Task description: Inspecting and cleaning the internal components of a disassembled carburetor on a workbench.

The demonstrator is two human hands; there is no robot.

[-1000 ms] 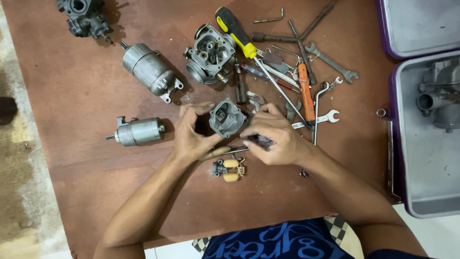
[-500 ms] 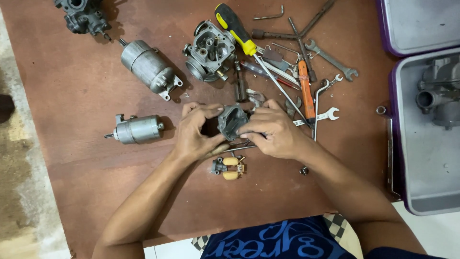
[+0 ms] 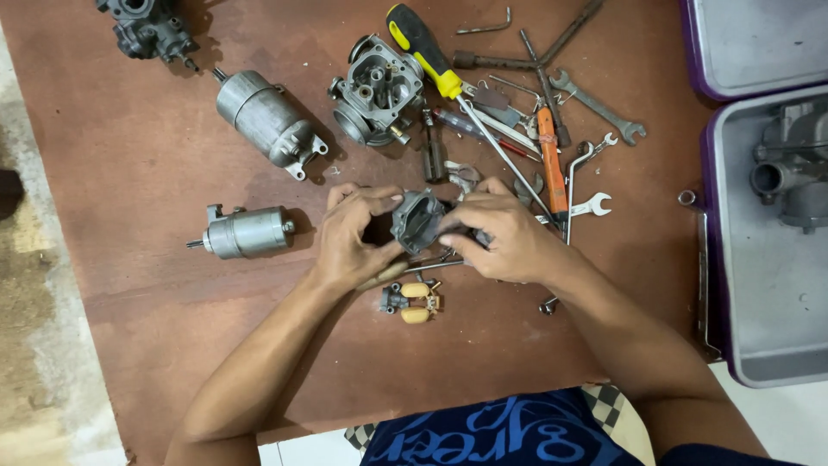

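Both hands grip a small grey metal housing (image 3: 417, 220), held just above the middle of the brown counter (image 3: 129, 345). The left hand (image 3: 352, 237) closes on its left side, thumb over the top edge; the right hand (image 3: 503, 237) clasps its right side with curled fingers. A float part with two tan pieces (image 3: 411, 301) lies just below the hands. A small cylindrical motor (image 3: 246, 231) sits to the left, and a yellow-handled screwdriver (image 3: 424, 39) lies among wrenches beyond.
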